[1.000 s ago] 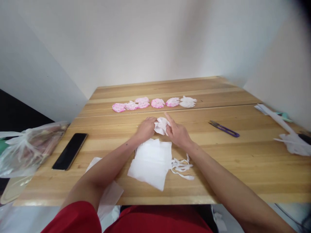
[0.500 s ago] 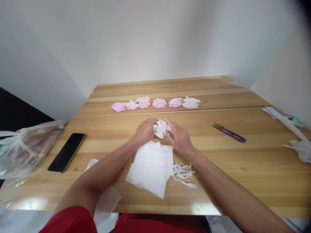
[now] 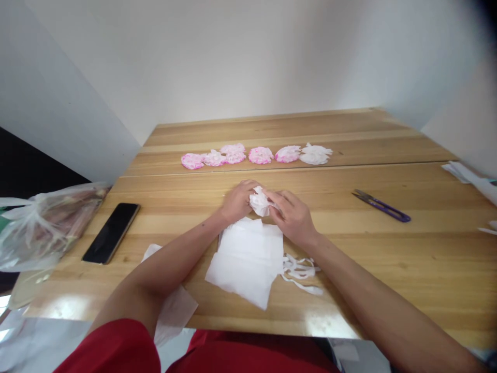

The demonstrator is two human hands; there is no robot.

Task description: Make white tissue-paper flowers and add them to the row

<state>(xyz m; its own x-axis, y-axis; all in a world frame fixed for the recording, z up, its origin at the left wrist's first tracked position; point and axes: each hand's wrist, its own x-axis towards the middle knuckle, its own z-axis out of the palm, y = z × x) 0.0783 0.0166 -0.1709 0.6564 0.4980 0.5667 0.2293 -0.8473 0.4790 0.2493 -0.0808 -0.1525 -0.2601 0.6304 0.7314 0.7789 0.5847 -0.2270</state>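
Observation:
A ruffled white tissue paper flower is held up between both hands over the middle of the table. My left hand closes around its left side, fingers curled behind it. On the other side, my right hand pinches the flower's right edge with thumb and fingers. Just below them lies a stack of white tissue sheets, its corners uneven. Thin white paper strips lie in a loose tangle beside the stack, near my right forearm.
Several pink-edged paper flowers and a white one form a row at the back. Purple thread snips lie right, a black phone left. A tied plastic bag sits at the left edge. White paper pokes out under my left arm.
My right hand's fingers have moved in over the flower's right side, covering more of it. The view has shifted slightly, so the table's things appear a little higher.

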